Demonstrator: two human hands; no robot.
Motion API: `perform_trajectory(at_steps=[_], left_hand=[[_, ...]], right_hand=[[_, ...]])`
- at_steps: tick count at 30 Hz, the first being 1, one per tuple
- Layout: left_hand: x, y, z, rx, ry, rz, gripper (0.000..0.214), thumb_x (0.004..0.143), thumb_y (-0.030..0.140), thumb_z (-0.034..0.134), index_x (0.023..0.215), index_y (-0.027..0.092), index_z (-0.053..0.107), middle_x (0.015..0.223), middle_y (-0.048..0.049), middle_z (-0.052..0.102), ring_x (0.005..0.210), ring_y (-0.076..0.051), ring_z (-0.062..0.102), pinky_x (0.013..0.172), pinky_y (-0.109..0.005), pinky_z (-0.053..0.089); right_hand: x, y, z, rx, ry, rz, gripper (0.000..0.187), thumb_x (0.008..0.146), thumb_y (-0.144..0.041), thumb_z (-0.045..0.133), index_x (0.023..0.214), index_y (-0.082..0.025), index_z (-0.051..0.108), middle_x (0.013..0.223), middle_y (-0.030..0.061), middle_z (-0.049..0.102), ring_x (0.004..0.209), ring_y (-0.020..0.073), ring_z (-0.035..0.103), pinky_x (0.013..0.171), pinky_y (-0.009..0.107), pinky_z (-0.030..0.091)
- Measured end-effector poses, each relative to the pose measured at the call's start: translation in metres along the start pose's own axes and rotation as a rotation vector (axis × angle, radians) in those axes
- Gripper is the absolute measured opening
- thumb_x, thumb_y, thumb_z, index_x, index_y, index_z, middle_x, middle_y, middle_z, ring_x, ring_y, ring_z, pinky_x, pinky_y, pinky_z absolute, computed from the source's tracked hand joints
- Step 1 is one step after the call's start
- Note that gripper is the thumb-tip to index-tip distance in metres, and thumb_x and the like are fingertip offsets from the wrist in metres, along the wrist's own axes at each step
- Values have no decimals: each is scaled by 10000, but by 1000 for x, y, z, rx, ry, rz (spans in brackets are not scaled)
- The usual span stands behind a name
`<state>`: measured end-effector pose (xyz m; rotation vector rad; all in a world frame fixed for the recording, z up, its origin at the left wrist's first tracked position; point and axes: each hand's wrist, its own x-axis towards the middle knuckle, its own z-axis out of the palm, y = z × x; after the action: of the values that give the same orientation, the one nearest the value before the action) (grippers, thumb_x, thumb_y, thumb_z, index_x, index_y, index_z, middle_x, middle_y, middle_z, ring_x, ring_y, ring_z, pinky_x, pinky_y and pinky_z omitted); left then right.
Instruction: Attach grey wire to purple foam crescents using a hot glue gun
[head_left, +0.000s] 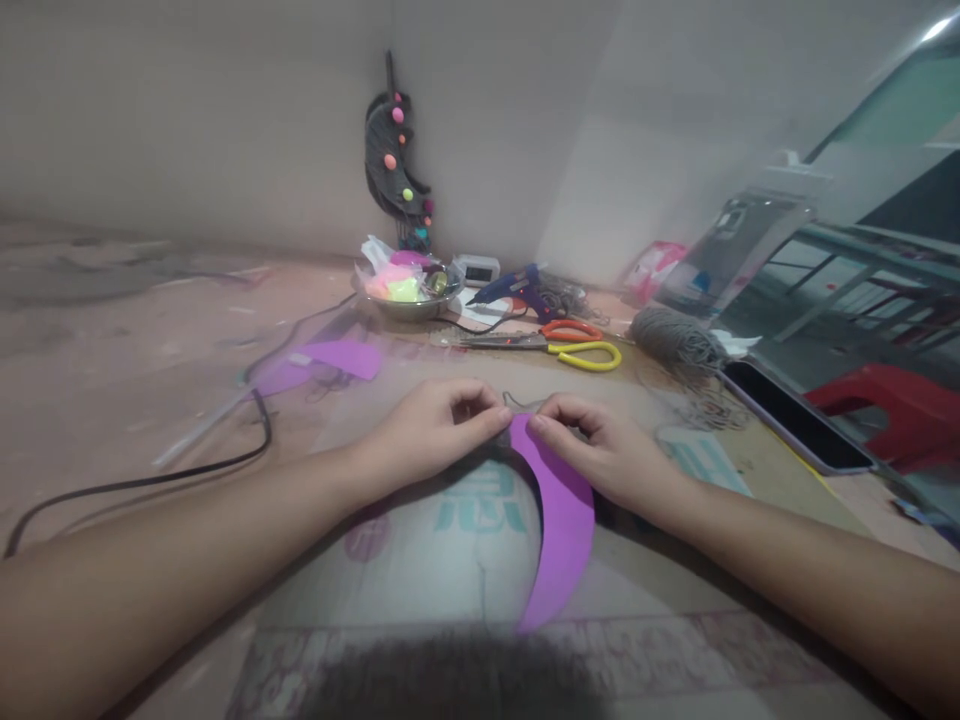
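The left hand (442, 425) and right hand (600, 445) both pinch the upper tip of the purple foam crescent (562, 530), equally near it, its curved long axis trailing from their fingertips back toward the camera.

Teal characters (480, 505) on sack (420, 585), illegible

Plain beige wall (187, 110); dusty pinkish floor (112, 380); red plastic stool (892, 400) right; dim light.
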<state>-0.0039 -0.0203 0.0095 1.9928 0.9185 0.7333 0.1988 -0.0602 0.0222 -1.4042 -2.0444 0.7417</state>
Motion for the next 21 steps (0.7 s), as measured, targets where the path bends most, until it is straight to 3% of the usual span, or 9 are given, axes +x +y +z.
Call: perform_trajectory(at_steps=[12,16,21], left_hand=[[-1,-6,0,-74,8,54,353,938,410,436,835,159,663,817,-25,659,792,-159,591,735,-262,444],[3,-7,0,-205,150,-48,389,963,409,364,902,152,650,793,-28,629,762,-154,586,699,-260,448],[7,-4,-4,-208,286,-129,254,907,366,502,852,147,618,710,-3,579,661,-127,538,619,-242,416]], right_hand=[[-1,2,-2,35,23,29,271,889,-377,487,704,-188,545,651,-12,536,620,123,484,567,243,391],[0,2,-3,62,41,49,281,886,-387,495,686,-194,537,633,-19,510,581,114,452,525,239,367],[0,1,-4,79,54,60,272,876,-378,502,676,-197,530,626,-18,504,575,115,440,520,242,359]])
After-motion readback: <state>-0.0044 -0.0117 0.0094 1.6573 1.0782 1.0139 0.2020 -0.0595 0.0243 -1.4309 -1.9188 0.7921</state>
